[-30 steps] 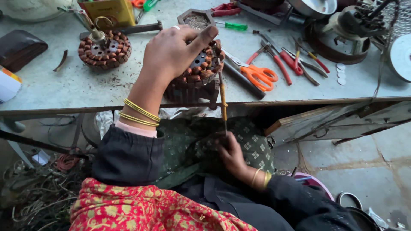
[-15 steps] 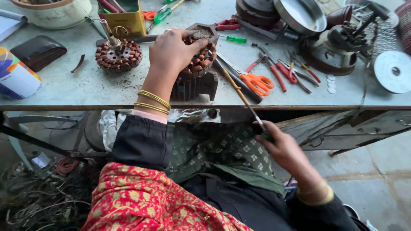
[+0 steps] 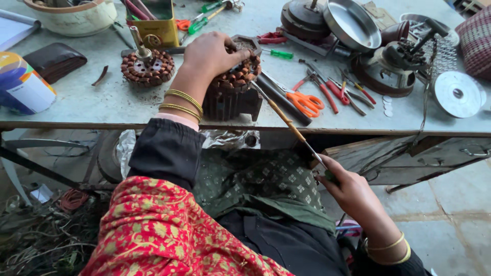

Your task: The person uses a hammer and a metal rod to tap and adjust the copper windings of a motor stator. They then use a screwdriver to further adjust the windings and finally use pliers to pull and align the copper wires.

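Head view shows the left hand (image 3: 212,53) clamped over the motor coil (image 3: 236,76) while the right hand (image 3: 348,189) pinches a long rod (image 3: 286,120), which could slip and scrape the windings.

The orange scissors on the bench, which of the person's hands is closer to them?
Left. The left hand rests on the copper-wound stator, just left of the orange scissors. The right hand is below the bench edge, gripping a long thin tool.

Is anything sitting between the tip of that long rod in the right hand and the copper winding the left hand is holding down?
Nothing visible does. The right hand holds the rod, whose tip already reaches the copper winding under the left hand; the orange scissors lie beside it.
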